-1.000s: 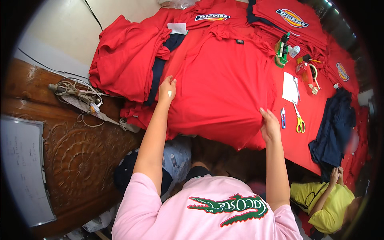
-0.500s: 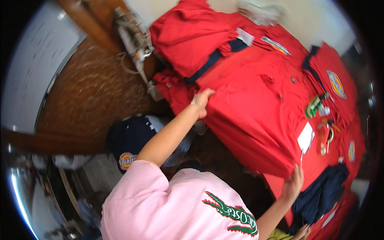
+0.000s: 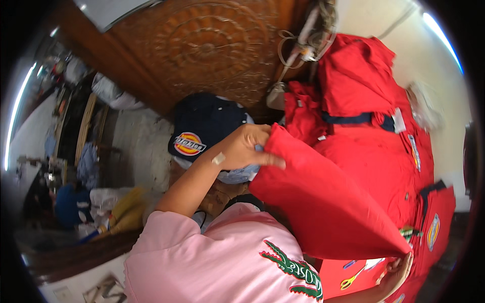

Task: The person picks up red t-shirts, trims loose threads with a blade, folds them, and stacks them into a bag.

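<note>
A large red garment (image 3: 323, 202) is stretched between my two hands, its near part lifted off the pile of red cloth. My left hand (image 3: 247, 147) is at its upper left corner, thumb in front and fingers partly behind the cloth. A small tan strip is stuck on my left wrist. At the lower right corner, my right hand (image 3: 398, 272) holds the garment's edge, some fingers hidden. Under that end, yellow-handled scissors (image 3: 348, 282) and a blue pen (image 3: 349, 263) lie on red cloth.
A heaped red garment (image 3: 353, 76) with a navy band lies at the back, and a folded red one (image 3: 435, 227) at the right. A navy bundle (image 3: 209, 121) with an oval patch sits beyond my left arm. Behind stands a carved wooden panel (image 3: 207, 48) with hanging cords (image 3: 308, 43).
The view has swung left, so the red pile sits further right. My hands have drawn the garment's near edge up and toward me, and the scissors and pen now show beneath it.
</note>
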Demonstrator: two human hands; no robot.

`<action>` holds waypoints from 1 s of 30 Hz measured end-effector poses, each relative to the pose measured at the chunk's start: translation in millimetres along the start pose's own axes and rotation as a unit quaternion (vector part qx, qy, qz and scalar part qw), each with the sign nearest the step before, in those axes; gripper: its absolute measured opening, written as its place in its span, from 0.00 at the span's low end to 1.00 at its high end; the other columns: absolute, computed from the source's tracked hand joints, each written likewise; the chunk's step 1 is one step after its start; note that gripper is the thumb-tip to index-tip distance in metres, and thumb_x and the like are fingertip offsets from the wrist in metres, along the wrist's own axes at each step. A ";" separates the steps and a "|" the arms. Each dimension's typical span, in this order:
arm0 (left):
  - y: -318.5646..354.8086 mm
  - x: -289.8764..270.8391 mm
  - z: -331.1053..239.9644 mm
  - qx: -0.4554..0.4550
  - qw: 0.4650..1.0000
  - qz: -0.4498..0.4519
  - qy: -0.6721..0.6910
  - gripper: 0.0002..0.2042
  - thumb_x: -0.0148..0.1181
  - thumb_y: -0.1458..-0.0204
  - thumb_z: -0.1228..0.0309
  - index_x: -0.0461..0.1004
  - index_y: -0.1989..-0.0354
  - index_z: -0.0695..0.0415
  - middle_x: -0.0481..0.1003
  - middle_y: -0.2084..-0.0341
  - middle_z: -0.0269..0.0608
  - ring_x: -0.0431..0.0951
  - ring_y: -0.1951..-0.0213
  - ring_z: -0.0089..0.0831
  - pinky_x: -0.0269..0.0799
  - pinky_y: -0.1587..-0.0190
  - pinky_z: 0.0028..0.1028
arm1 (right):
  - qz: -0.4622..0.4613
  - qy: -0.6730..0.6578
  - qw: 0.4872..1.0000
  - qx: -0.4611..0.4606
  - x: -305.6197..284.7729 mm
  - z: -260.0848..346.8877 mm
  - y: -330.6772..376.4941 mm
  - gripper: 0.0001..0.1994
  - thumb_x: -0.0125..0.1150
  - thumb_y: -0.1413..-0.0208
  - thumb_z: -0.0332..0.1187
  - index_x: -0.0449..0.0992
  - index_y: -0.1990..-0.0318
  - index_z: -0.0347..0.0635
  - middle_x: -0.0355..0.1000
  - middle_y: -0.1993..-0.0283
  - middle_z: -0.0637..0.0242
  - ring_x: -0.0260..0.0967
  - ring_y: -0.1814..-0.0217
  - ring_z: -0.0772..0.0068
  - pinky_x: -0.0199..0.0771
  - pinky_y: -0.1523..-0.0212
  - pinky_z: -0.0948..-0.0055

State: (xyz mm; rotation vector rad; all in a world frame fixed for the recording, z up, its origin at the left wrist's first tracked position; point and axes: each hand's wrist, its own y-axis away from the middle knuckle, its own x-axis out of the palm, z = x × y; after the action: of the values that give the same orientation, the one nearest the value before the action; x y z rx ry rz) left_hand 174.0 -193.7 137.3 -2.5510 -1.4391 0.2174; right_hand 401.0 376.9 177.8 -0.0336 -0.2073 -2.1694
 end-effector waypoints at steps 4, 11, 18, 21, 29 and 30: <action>30.9 -2.9 -38.8 0.207 0.951 0.219 0.064 0.20 0.77 0.51 0.66 0.72 0.86 0.60 0.70 0.83 0.42 0.71 0.76 0.47 0.63 0.66 0.39 | -0.108 0.024 0.994 -0.003 57.5 -15.2 -51.2 0.22 0.63 0.34 0.33 0.70 0.35 0.39 0.76 0.53 0.63 0.76 0.55 0.71 0.78 0.55 0.71; 8.8 4.5 -48.6 0.153 0.937 0.133 -0.283 0.09 0.73 0.56 0.68 0.78 0.76 0.55 0.76 0.55 0.37 0.74 0.53 0.37 0.61 0.41 0.47 | 0.256 0.227 0.918 -0.202 320.9 -25.0 -48.1 0.37 0.63 0.48 0.11 0.64 0.30 0.43 0.74 0.47 0.63 0.73 0.46 0.75 0.74 0.46 0.75; -32.6 -7.8 18.6 -0.005 0.980 0.018 -0.196 0.10 0.70 0.49 0.77 0.76 0.60 0.59 0.79 0.51 0.50 0.83 0.56 0.46 0.78 0.54 0.36 | 0.438 0.110 0.891 -0.048 390.2 -97.6 -28.3 0.25 0.68 0.49 0.12 0.65 0.46 0.38 0.74 0.47 0.60 0.75 0.43 0.71 0.73 0.43 0.71; -34.4 -10.9 53.5 -0.075 0.980 -0.037 -0.183 0.11 0.69 0.48 0.79 0.73 0.60 0.60 0.80 0.64 0.46 0.84 0.65 0.35 0.78 0.63 0.32 | 0.442 0.132 0.878 -0.129 405.1 -117.5 -25.6 0.30 0.76 0.49 0.28 0.67 0.41 0.35 0.75 0.45 0.53 0.75 0.43 0.58 0.76 0.44 0.61; -50.1 -13.2 288.0 -0.449 0.783 0.028 0.429 0.21 0.62 0.37 0.52 0.70 0.48 0.56 0.78 0.46 0.47 0.78 0.44 0.36 0.71 0.38 0.37 | 0.459 0.341 0.817 0.077 326.9 -245.2 -49.4 0.14 0.55 0.50 0.23 0.80 0.55 0.34 0.79 0.62 0.45 0.79 0.58 0.44 0.78 0.53 0.56; -40.5 0.2 337.9 -0.522 0.745 -0.012 0.415 0.26 0.61 0.38 0.46 0.69 0.46 0.57 0.76 0.43 0.51 0.77 0.40 0.40 0.69 0.35 0.41 | 0.420 0.330 0.836 0.128 303.6 -255.9 -43.4 0.15 0.54 0.49 0.23 0.80 0.54 0.33 0.80 0.61 0.46 0.80 0.59 0.48 0.78 0.53 0.58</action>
State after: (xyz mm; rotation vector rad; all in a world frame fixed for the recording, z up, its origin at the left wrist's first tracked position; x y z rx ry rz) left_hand 64.0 -137.8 -179.8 -2.5559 -1.3074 -1.9792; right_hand 205.8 112.5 -49.2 0.6537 -0.0548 -1.1567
